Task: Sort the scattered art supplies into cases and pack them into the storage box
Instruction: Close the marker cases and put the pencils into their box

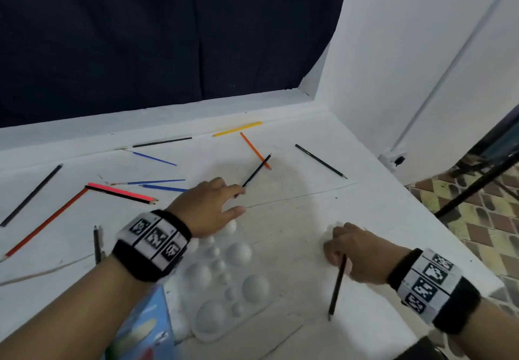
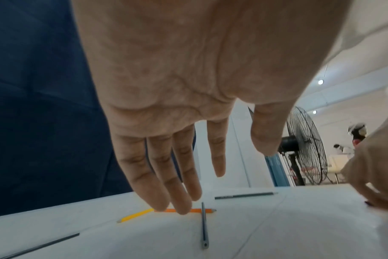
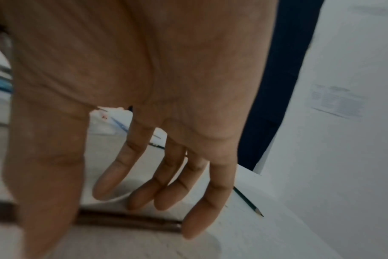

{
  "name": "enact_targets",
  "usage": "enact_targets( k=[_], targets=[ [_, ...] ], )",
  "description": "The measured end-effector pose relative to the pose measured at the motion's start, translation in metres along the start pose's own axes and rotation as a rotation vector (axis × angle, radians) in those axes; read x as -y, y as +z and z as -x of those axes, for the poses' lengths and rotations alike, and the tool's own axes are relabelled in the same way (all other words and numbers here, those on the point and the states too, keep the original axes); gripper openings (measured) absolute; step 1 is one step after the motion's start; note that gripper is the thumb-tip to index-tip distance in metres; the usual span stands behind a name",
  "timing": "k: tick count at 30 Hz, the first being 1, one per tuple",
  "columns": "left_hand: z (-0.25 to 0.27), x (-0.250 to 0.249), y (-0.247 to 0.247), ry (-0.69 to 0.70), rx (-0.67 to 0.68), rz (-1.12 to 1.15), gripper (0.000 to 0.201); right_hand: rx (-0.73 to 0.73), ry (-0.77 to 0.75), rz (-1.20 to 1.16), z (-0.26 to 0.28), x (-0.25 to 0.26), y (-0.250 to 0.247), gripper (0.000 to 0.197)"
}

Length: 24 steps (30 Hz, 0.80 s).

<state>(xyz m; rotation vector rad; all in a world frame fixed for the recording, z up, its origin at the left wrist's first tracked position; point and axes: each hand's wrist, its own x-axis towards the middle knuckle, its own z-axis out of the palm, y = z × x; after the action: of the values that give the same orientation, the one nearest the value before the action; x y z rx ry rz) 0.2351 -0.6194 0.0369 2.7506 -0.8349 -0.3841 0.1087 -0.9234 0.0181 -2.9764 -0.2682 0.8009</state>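
Note:
Pencils and brushes lie scattered on the white table [image 1: 365, 208]. My left hand [image 1: 241, 201] reaches forward with straight fingers, its index tip at the near end of a black pencil [image 1: 257, 172] that crosses an orange pencil [image 1: 254, 149]. In the left wrist view the left hand [image 2: 222, 175] is spread above that dark pencil [image 2: 203, 226] and holds nothing. My right hand [image 1: 337, 243] rests over another black pencil [image 1: 338, 286]. In the right wrist view the fingers [image 3: 166, 198] lie fairly straight above this pencil [image 3: 126, 220], not curled round it.
A white paint palette [image 1: 224, 281] lies between my arms, and a blue box [image 1: 143, 328] sits at its near left. A yellow pencil [image 1: 237, 128], a black pencil [image 1: 320, 161], blue brushes [image 1: 154, 158] and red pencils [image 1: 120, 192] lie further off. The table's edge [image 1: 455, 236] drops off at right.

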Motion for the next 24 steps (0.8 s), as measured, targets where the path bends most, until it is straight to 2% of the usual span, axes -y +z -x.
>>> enact_targets(
  k=[4, 9, 13, 16, 21, 24],
  targets=[
    [-0.051, -0.009, 0.012, -0.044, 0.06, -0.1, 0.044, 0.089, -0.079, 0.069, -0.01, -0.014, -0.009, 0.017],
    [-0.089, -0.016, 0.021, -0.104, 0.054, -0.118, 0.045, -0.032, -0.111, 0.041, -0.034, -0.038, -0.025, 0.006],
    [-0.11, -0.015, 0.027, -0.135, 0.093, -0.107, 0.057, -0.311, -0.099, -0.31, -0.042, -0.046, -0.044, 0.022],
    [-0.122, -0.015, 0.03, -0.169, 0.114, -0.044, 0.054, -0.532, -0.086, -0.628, -0.045, -0.037, -0.051, 0.017],
    [-0.114, -0.021, 0.021, -0.216, 0.103, 0.03, 0.047, -0.647, -0.134, -1.121, -0.052, -0.009, -0.059, 0.008],
    [-0.082, -0.022, 0.0, -0.189, -0.032, 0.225, 0.046, -0.673, -0.182, -1.275, -0.054, 0.016, -0.066, 0.006]
  ],
)
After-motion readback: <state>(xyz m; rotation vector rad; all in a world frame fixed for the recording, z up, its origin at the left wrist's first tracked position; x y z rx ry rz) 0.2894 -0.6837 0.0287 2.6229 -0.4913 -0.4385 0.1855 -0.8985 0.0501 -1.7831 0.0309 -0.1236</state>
